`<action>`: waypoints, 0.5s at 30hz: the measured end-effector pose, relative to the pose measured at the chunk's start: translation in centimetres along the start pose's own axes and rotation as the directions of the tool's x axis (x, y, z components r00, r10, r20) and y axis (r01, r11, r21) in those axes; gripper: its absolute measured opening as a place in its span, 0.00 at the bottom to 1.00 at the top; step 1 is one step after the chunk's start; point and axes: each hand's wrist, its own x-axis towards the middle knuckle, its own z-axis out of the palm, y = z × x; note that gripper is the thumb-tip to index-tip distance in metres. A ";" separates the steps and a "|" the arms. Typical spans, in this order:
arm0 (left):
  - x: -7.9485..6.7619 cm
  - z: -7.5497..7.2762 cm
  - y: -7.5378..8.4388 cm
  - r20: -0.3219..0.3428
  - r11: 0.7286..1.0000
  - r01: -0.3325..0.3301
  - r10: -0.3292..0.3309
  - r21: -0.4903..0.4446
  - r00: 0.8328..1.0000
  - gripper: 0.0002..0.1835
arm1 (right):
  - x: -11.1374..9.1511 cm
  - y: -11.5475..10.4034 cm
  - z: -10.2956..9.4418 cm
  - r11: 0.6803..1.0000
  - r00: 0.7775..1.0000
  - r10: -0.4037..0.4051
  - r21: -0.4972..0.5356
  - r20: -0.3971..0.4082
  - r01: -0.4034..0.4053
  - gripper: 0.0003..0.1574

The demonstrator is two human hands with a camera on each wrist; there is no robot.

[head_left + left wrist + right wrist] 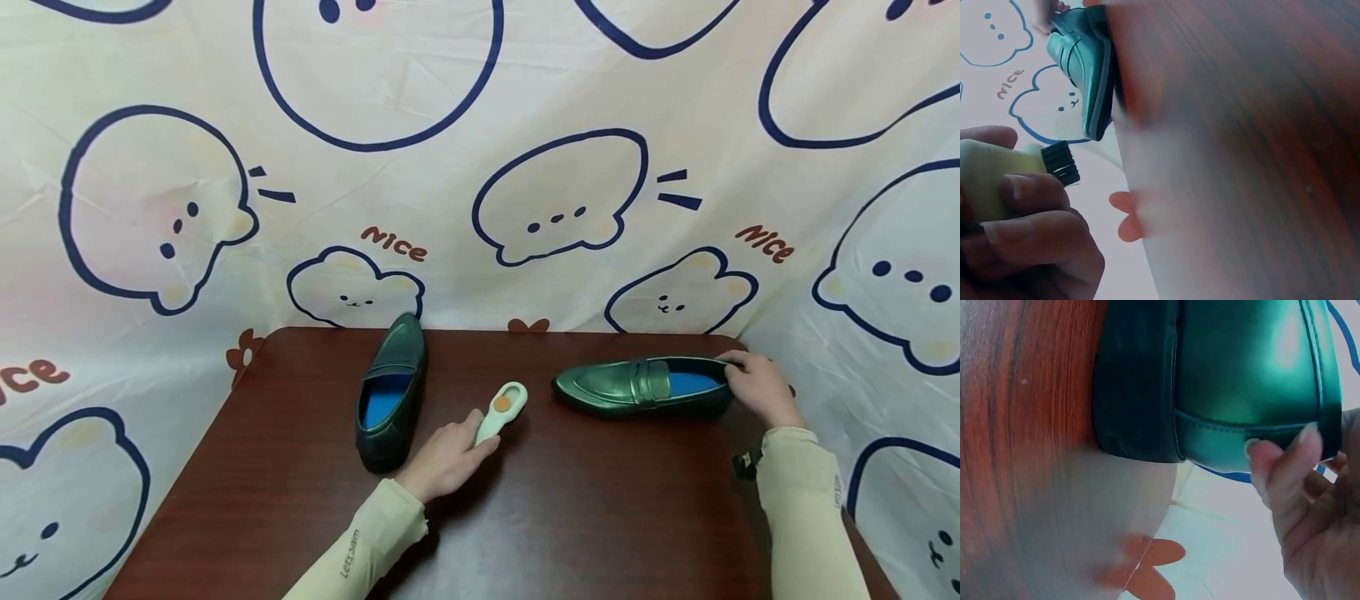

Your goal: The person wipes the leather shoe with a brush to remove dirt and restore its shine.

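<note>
My left hand grips a pale green brush with an orange button, held above the table between two green loafers. Short dark bristles show at the brush's end in the left wrist view, apart from any shoe. On the right, a shiny green loafer with a blue insole lies with its toe pointing left. My right hand pinches that loafer's heel collar; in the right wrist view fingertips press on the heel's green leather. The other loafer stands left of my left hand, toe away from me.
The dark brown wooden table carries both shoes. Behind it and along the sides hangs a white cloth printed with cartoon bears, close to the table's back edge. The left loafer's toe reaches that back edge.
</note>
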 end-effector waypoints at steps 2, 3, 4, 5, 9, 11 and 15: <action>0.2 0.0 0.1 -0.006 1.000 0.001 -0.001 -0.009 1.000 0.17 | -0.2 -0.4 0.0 0.999 1.000 0.013 0.037 -0.013 -0.013 0.22; 0.2 0.0 0.1 -0.010 1.000 0.002 -0.002 -0.015 1.000 0.17 | -0.2 -0.6 0.1 0.998 1.000 0.019 0.052 -0.018 -0.018 0.22; 0.3 0.0 0.1 -0.014 1.000 0.002 -0.002 -0.020 1.000 0.17 | -0.3 -0.8 0.2 0.998 0.999 0.026 0.065 -0.024 -0.024 0.22; 0.3 0.0 0.1 -0.018 1.000 0.002 -0.003 -0.025 1.000 0.18 | -0.3 -1.1 0.4 0.996 0.999 0.031 0.080 -0.028 -0.029 0.22; 0.4 -0.2 0.2 -0.022 0.999 0.008 -0.009 -0.044 1.000 0.20 | -0.2 -2.2 1.1 0.992 0.998 0.039 0.123 -0.039 -0.034 0.22; 0.4 -0.3 0.2 -0.022 0.999 0.004 -0.005 -0.050 1.000 0.20 | 0.1 -2.7 1.5 0.990 0.999 0.035 0.139 -0.036 -0.029 0.22; 0.1 -0.5 0.2 -0.034 0.999 0.007 -0.009 -0.049 0.999 0.19 | 0.6 -4.0 2.4 0.984 1.000 0.017 0.180 -0.008 -0.016 0.21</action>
